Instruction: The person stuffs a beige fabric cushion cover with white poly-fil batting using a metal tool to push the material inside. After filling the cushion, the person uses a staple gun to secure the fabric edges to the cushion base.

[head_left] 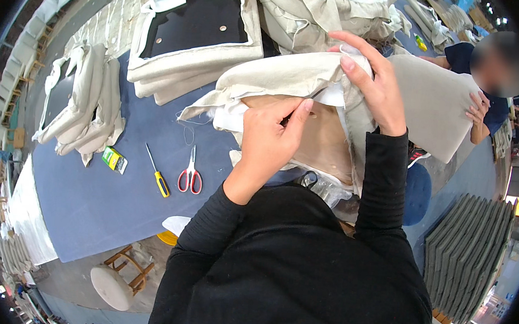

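Observation:
A beige fabric cover (291, 67) lies folded partly over a padded chair seat with a bare tan board (325, 137) and white padding at its edges. My left hand (267, 141) is closed at the near side of the cover, thumb and forefinger pinched at its edge above the board. What lies inside its curled fingers is hidden. My right hand (375, 83) grips the cover's far right corner, thumb on the near side and fingers beyond. Left of the seat, red-handled scissors (191, 173) and a yellow-handled screwdriver (158, 175) lie on the blue tabletop (110, 205).
Upholstered seats with black backing (197, 29) are stacked behind. More beige covers (84, 105) stand at the left, near a green-yellow packet (113, 159). At right, a co-worker holds a beige cushion (435, 103). Grey pads (468, 257) are piled lower right; a stool (112, 284) stands lower left.

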The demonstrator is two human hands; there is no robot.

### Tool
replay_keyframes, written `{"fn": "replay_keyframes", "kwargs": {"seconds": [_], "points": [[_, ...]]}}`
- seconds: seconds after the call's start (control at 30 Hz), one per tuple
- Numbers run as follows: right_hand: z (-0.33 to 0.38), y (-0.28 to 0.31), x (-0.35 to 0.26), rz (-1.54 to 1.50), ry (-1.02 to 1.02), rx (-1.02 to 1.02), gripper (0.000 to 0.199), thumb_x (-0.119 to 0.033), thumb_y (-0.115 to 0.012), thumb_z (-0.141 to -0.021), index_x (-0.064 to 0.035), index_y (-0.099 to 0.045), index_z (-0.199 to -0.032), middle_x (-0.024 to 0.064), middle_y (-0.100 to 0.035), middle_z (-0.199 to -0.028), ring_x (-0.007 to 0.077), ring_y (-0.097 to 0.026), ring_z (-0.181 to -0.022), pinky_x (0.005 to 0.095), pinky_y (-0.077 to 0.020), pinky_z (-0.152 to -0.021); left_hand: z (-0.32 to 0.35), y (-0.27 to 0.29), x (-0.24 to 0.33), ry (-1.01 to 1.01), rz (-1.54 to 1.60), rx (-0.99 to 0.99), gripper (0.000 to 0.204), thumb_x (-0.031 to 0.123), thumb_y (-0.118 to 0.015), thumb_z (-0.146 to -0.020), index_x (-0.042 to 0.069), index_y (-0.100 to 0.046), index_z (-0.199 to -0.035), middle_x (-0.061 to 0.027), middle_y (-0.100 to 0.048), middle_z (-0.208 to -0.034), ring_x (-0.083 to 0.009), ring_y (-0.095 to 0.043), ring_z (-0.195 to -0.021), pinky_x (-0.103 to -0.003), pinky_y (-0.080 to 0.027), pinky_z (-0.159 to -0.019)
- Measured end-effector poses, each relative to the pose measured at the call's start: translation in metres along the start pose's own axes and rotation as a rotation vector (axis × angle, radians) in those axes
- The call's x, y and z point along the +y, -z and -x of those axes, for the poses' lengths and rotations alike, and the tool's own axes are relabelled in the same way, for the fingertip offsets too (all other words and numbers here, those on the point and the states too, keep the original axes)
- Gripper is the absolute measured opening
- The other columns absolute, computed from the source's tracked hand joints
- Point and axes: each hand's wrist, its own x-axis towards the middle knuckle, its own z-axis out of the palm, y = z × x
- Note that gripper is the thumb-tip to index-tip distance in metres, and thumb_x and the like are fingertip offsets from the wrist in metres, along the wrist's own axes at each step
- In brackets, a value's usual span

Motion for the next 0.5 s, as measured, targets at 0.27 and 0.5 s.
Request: {"fn": "replay_keyframes", "kwargs": {"seconds": [0.27, 0.5], "points": [[0.011, 0.011, 0.023, -0.404, -0.053, -0.336, 0.086, -0.047, -0.090, -0.080, -0.0014, -0.059, -0.145, 0.0093, -0.065, -0.141, 0.0210, -0.062, -0.131, 0.0358, -0.0459, -0.113, 0.004, 0.006, -0.006, -0.155, -0.102, 0.117, 0.010, 0.010, -0.080, -0.090, 0.000, -0.079, -0.089, -0.0107, -0.069, -0.069, -0.0212, -0.062, -0.057, -0.031, -0.047, -0.057], [0.038, -0.004, 0.002, -0.364, 0.026, -0.384, 0.089, -0.030, -0.096, -0.068, 0.0009, -0.059, -0.144, 0.0160, -0.065, -0.140, 0.0255, -0.062, -0.132, 0.0387, -0.0458, -0.113, 0.013, 0.041, 0.034, -0.182, -0.241, -0.052, 0.007, -0.003, -0.080, -0.080, 0.000, -0.074, -0.083, -0.0132, -0.070, -0.074, -0.0278, -0.067, -0.061, -0.032, -0.049, -0.058]]}}
